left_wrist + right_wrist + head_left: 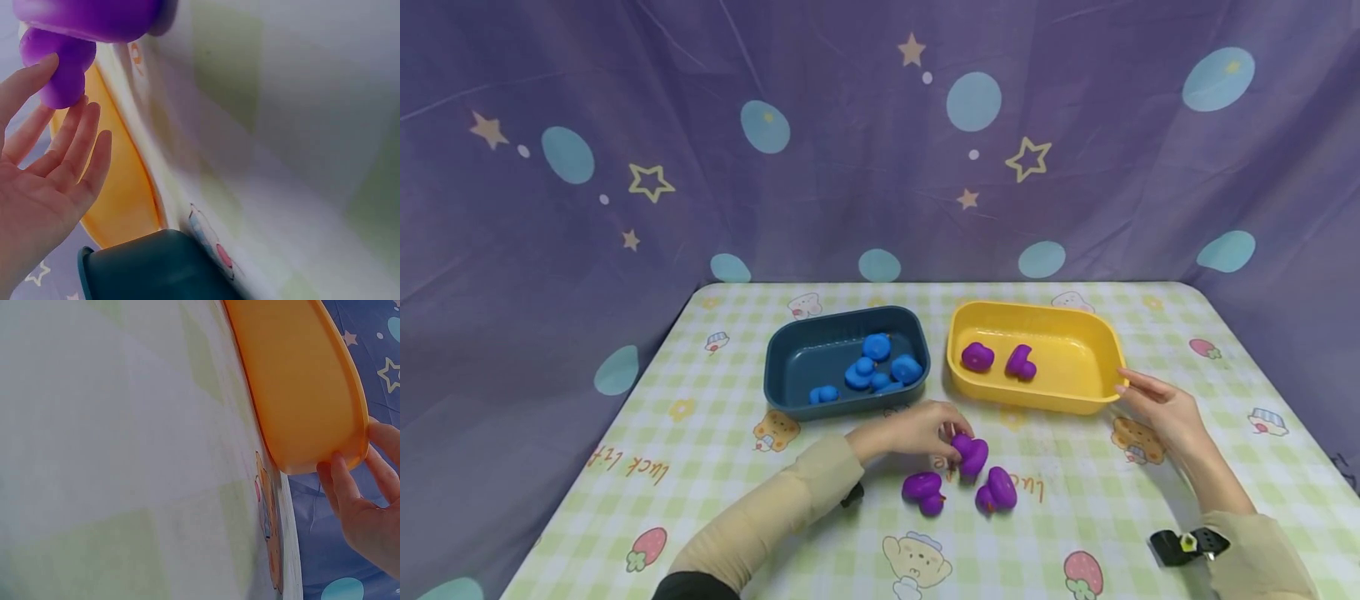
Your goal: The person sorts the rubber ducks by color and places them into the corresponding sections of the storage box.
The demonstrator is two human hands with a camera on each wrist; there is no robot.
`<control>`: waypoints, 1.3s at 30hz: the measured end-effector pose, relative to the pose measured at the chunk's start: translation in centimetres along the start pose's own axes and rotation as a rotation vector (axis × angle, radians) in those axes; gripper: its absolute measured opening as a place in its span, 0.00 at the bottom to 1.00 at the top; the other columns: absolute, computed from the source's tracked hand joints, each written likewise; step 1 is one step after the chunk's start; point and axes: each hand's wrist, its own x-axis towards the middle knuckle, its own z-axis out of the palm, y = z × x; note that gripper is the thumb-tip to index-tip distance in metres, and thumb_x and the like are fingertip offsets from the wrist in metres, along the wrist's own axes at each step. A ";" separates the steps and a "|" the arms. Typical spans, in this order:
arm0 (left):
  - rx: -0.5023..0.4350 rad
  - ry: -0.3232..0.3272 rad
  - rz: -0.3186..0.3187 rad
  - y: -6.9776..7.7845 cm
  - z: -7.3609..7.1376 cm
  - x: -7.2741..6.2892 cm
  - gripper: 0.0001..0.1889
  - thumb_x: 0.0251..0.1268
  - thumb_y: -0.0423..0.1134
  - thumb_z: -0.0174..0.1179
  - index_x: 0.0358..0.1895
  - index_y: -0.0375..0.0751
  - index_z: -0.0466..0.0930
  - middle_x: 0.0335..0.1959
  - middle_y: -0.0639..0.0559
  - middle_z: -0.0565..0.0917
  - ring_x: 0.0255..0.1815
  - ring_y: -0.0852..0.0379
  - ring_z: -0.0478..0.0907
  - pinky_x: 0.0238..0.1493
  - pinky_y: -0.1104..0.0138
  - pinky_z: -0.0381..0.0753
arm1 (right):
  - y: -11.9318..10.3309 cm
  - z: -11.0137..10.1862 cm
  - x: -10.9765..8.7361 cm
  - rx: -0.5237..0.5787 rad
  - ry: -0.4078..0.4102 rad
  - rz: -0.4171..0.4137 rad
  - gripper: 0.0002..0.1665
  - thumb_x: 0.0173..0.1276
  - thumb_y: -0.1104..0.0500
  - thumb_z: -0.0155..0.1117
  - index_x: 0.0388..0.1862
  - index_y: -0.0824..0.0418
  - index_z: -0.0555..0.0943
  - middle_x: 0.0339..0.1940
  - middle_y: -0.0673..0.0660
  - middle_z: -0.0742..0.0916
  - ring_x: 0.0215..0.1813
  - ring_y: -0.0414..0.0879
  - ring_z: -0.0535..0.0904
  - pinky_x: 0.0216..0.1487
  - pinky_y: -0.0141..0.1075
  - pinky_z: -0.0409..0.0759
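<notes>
Between the thumb and fingertips of my left hand is the head of a purple toy duck. In the left wrist view the thumb presses one side of that duck. Two more purple ducks, one on the left and one on the right, lie on the table close to it. My right hand grips the right end of a yellow tray. Its thumb and fingers pinch the rim in the right wrist view. Inside that tray lie two purple ducks.
A dark teal tray stands left of the yellow one, holding several blue toy ducks. A checked cloth with cartoon prints covers the table. Behind it hangs a purple curtain with stars and ovals.
</notes>
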 end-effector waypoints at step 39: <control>0.019 0.207 0.000 1.9 -3.3 1.7 0.15 0.50 0.36 0.63 0.43 0.37 0.79 0.36 0.51 0.78 0.38 0.55 0.75 0.41 0.71 0.77 | 0.2 -0.1 0.0 0.030 -0.014 0.010 0.34 0.59 0.46 0.59 0.62 0.58 0.67 0.41 0.29 0.73 0.39 0.18 0.71 0.39 0.18 0.74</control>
